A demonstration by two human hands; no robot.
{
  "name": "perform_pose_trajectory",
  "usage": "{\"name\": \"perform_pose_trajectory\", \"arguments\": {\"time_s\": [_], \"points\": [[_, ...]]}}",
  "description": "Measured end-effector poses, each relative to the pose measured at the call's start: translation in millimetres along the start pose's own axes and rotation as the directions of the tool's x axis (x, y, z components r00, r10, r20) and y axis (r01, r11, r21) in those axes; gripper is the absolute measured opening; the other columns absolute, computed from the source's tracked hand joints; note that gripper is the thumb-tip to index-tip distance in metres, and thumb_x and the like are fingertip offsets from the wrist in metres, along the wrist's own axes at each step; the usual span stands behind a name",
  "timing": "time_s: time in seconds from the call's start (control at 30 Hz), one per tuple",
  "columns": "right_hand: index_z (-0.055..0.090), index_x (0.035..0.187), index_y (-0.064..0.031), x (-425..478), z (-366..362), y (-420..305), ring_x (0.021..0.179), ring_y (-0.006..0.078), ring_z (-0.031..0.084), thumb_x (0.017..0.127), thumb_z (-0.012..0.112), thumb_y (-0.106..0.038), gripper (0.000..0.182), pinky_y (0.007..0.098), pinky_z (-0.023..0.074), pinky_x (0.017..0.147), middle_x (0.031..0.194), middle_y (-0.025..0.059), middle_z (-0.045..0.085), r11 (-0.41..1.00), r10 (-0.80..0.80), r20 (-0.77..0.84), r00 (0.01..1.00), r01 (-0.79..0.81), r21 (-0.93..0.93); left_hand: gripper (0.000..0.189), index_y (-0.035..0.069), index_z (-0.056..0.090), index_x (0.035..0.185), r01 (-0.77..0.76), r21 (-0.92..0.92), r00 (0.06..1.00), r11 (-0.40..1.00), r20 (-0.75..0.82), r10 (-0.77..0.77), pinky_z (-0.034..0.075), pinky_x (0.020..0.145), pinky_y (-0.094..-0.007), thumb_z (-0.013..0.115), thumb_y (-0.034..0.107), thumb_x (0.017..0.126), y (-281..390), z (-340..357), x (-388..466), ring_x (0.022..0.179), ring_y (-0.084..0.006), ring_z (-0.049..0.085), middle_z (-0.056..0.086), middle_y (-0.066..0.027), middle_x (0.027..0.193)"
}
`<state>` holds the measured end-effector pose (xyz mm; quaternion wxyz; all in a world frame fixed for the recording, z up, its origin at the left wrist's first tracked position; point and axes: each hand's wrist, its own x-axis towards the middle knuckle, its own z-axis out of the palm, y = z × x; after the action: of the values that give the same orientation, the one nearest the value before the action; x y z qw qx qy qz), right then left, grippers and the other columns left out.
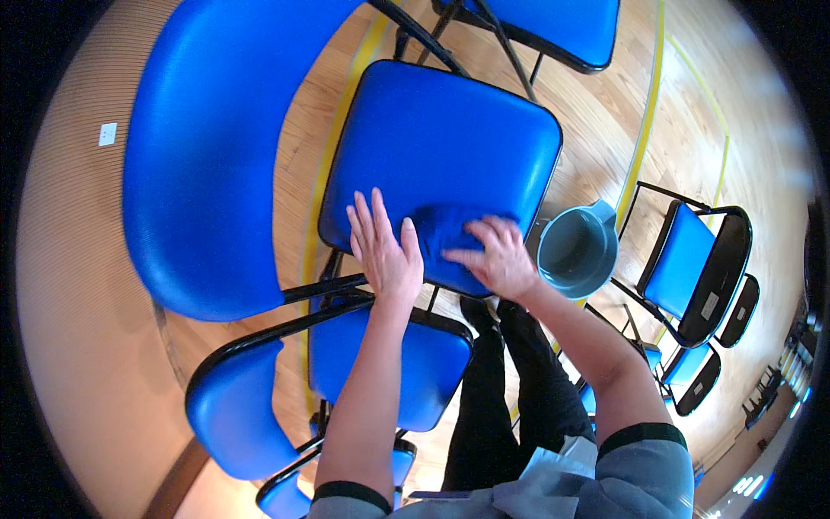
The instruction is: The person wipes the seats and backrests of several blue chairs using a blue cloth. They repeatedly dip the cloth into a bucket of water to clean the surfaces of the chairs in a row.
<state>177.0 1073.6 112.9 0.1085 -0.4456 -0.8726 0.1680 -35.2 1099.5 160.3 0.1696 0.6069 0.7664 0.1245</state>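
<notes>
In front of me is a folding chair with a blue padded seat (447, 143) and a blue backrest (207, 149) to its left. My right hand (499, 256), slightly blurred, presses on a dark blue cloth (436, 227) near the seat's right-hand front part, fingers curled over it. The cloth's colour nearly blends with the seat, so its outline is hard to follow. My left hand (386, 253) is over the near left side of the seat, palm down, fingers spread, holding nothing; whether it touches the padding is unclear.
A grey-green plastic bucket (578, 252) with liquid in it stands right of the seat. Another blue chair (389, 363) stands close on the near side, one more (557, 26) beyond. Several chairs (687, 259) line the right. A ribbed wall (71, 246) rises at left.
</notes>
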Motion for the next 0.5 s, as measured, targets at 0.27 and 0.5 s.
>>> {"name": "perform_pose_trajectory", "arguments": {"time_s": [0.27,0.5], "points": [[0.055,0.138,-0.0404,146,-12,119,0.137,0.0444,0.037,0.089,0.064,-0.038,0.05,0.0548,0.0317,0.113,0.144,0.0201,0.044,0.954,0.204,-0.405,0.891,-0.274,-0.122,0.065,0.011,0.03,0.158,0.121,0.147,0.967,0.982,-0.24,-0.084,0.01,0.12,-0.054,0.035,0.044,0.102,-20,106,-3,0.152,-0.0363,0.019,0.022,-0.0154,0.165],[0.054,0.139,-0.023,37,17,27,0.139,0.0488,0.033,0.082,0.063,-0.007,0.06,0.0581,0.0297,0.112,0.15,0.0267,0.032,0.784,0.618,-0.356,0.701,-0.584,0.212,0.066,0.012,0.025,0.16,0.15,0.18,0.977,0.972,-0.18,-0.118,0.004,0.121,-0.0528,0.034,0.044,0.102,-33,107,-10,0.153,-0.0356,0.015,0.019,-0.0146,0.166]]}}
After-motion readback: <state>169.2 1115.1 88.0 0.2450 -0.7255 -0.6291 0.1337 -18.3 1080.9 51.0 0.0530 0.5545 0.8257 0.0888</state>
